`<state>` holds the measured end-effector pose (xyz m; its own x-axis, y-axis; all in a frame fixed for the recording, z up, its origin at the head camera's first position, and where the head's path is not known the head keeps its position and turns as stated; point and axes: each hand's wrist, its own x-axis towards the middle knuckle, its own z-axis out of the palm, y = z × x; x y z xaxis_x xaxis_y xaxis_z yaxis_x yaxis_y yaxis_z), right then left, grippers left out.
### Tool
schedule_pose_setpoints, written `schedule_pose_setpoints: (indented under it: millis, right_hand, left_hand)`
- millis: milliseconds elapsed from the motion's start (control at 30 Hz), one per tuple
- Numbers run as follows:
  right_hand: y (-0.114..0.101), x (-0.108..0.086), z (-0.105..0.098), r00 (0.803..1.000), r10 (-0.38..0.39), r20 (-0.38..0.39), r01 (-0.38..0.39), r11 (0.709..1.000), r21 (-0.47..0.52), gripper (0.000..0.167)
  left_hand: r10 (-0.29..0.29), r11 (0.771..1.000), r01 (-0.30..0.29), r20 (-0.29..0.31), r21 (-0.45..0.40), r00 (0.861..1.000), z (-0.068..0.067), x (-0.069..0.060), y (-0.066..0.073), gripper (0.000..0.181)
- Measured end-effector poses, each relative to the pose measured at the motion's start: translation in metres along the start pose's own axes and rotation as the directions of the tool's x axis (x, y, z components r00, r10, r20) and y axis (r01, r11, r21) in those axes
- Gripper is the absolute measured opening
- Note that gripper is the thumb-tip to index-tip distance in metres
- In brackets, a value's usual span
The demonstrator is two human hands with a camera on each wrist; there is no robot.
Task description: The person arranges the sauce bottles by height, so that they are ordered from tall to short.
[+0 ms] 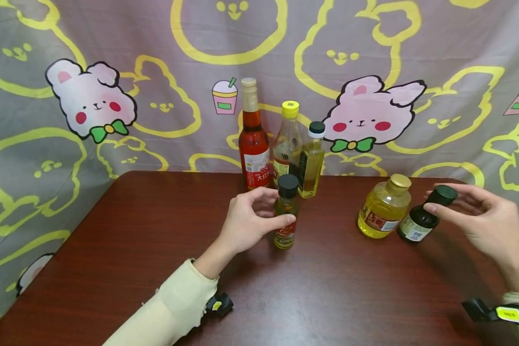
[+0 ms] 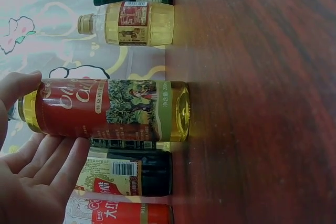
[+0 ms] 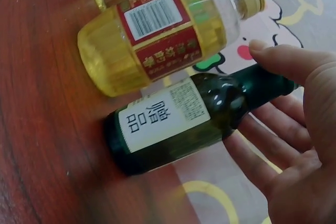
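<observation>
My left hand (image 1: 251,218) holds a small olive oil bottle (image 2: 105,108) around its upper part, thumb on one side and fingers on the other. That bottle has a black cap and a red label, and it stands upright on the table. Over at the right, my right hand (image 1: 493,221) grips a small dark green bottle (image 3: 168,121) by its neck, just under the green cap. Its pale label shows in the right wrist view. Right beside it stands a rounded bottle of yellow oil (image 1: 382,211) with a gold cap.
Behind the left hand stand a tall bottle of red liquid (image 1: 254,154), a yellow-capped bottle (image 1: 289,139) and a square bottle of greenish oil (image 1: 312,163). The dark red-brown table (image 1: 125,240) meets a patterned cloth (image 1: 155,29) along its far edge.
</observation>
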<state>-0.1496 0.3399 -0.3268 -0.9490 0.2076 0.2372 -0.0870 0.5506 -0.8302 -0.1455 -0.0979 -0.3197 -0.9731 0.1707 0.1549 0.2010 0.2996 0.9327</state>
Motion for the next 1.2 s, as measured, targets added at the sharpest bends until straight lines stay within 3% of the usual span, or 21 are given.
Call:
schedule_pose_setpoints:
  millis: [167, 367, 867, 1067, 1200]
  right_hand:
    - [0.006, 0.0, 0.001, 0.999, -0.032, 0.017, 0.031, 0.996, 0.078, 0.03]
    - [0.013, -0.001, 0.0, 0.999, -0.048, 0.023, 0.046, 0.996, 0.075, 0.02]
    - [0.015, 0.002, 0.002, 0.997, -0.071, 0.036, 0.07, 0.997, 0.024, 0.019]
    - [0.015, 0.001, 0.003, 0.996, -0.08, 0.035, 0.08, 0.997, -0.005, 0.02]
    - [0.015, 0.001, 0.004, 0.996, -0.082, 0.033, 0.083, 0.996, -0.015, 0.021]
  left_hand:
    - [0.0, 1.0, 0.0, 0.003, 0.004, 1.0, 0.0, 0.001, -0.001, 0.049]
    - [0.003, 1.0, -0.003, 0.018, -0.002, 1.0, 0.001, 0.003, -0.001, 0.05]
    - [-0.009, 1.0, 0.008, 0.043, 0.004, 0.999, -0.004, 0.002, -0.003, 0.051]
    - [-0.01, 0.999, 0.011, 0.025, -0.03, 1.0, -0.002, 0.002, -0.004, 0.051]
    - [-0.018, 0.999, 0.018, -0.019, -0.034, 1.0, -0.001, 0.001, -0.005, 0.05]
